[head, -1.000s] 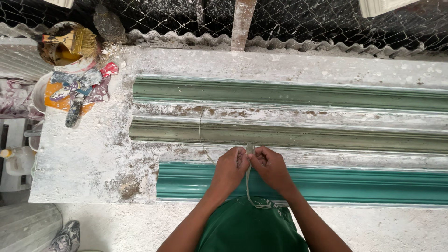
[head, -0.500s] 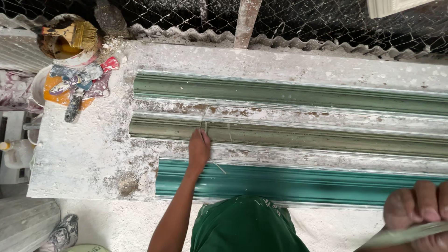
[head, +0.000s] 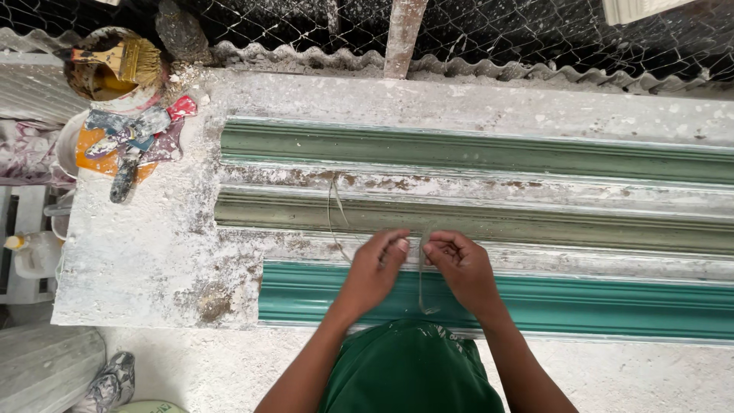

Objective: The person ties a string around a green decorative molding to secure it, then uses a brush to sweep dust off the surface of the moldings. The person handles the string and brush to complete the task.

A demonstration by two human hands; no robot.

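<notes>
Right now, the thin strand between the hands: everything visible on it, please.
The strand is a thin, pale, fibre-like length, material unclear. One end lies up on the olive-green moulding, curves down across the crusted white table and reaches the left hand, which pinches it. The right hand pinches it too; between them a slack loop hangs over the teal moulding. It looks limp, not taut.

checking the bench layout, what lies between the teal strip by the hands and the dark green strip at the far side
In the head view, an olive-green strip lies between the teal strip and the dark green strip, with rough white plaster-crusted bands of the bench on either side of it.
</notes>
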